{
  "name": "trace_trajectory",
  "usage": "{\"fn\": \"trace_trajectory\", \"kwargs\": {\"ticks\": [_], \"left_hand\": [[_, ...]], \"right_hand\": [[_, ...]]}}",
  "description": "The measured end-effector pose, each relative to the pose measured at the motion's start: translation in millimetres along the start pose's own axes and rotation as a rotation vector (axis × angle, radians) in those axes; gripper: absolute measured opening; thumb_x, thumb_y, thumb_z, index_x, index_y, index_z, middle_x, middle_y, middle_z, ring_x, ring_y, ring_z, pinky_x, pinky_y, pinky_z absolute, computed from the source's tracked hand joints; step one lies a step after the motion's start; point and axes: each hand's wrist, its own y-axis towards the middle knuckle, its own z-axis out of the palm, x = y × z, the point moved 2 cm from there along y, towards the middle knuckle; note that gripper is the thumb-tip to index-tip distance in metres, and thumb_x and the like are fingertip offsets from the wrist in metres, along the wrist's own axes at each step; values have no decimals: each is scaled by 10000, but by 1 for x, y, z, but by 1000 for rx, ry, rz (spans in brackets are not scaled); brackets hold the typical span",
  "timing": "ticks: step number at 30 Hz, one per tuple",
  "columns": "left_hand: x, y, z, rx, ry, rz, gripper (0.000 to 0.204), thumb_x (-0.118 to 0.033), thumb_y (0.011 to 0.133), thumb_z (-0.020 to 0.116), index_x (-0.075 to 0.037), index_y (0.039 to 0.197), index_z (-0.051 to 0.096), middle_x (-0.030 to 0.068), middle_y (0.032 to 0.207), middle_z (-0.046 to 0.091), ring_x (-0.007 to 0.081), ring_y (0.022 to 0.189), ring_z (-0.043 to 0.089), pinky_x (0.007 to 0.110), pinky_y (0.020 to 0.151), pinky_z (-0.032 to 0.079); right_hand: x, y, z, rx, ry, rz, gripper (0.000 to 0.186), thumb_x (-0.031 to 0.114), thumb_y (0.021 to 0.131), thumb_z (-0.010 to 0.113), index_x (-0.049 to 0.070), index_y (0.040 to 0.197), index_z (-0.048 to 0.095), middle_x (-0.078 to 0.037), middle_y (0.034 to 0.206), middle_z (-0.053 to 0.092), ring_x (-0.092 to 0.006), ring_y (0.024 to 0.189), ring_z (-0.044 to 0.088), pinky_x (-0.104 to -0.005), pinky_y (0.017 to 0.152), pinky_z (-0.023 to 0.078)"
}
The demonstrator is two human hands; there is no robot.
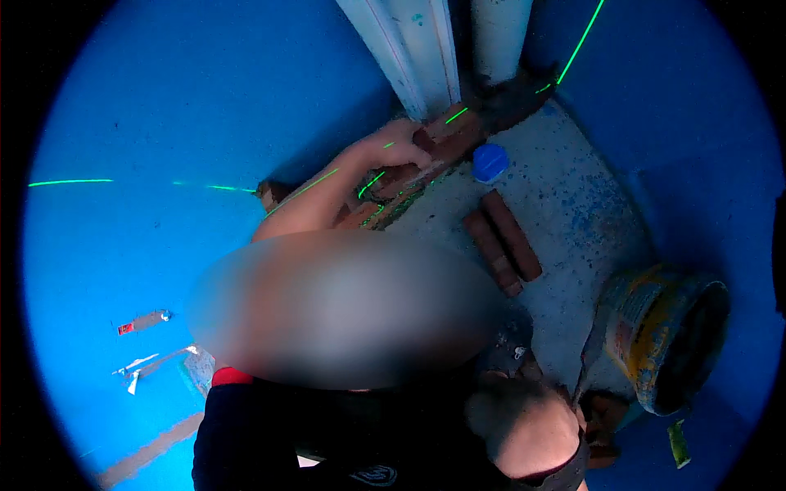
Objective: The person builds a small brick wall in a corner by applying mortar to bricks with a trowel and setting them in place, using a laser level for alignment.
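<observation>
My left arm reaches forward to a low row of reddish-brown bricks at the foot of two white upright pipe-like pieces. At the row, my left hand has its fingers and thumb curled round the end of a brick. Bright green light lines cross the arm and the bricks. On the grey speckled floor to the right lie two loose bricks side by side, with a round blue lid-like piece beyond them. A blurred patch covers the middle of the view; my right hand does not show.
A stained yellow-and-grey bucket lies tilted at the right, its dark mouth facing right. Blue surfaces stretch along both sides. Torn scraps show at the left, and a small green scrap below the bucket.
</observation>
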Motion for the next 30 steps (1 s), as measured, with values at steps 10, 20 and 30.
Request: {"fn": "trace_trajectory", "kwargs": {"ticks": [10,20,30], "left_hand": [[30,4,-1,-14,-140,-83,502,-168,602,732,1,1058,608,94,891,640,203,818,596,342,730,484],[44,7,1,-4,-246,-102,521,-176,620,743,-20,1099,607,99,927,642,214,828,599,360,749,492],[49,9,1,-24,-201,-100,522,-172,620,748,-3,1093,604,102,954,639,214,846,608,356,752,498]], "right_hand": [[-20,-4,-18,7,-56,56,241,215,918,566,-21,964,576,-134,773,625,-158,699,541,-329,664,448],[-13,-1,-28,18,-107,53,222,199,915,571,-22,905,568,-138,715,605,-167,640,532,-341,613,441],[5,21,-19,20,-84,-66,230,195,911,581,-27,854,559,-135,665,584,-180,579,518,-348,570,430]]}}
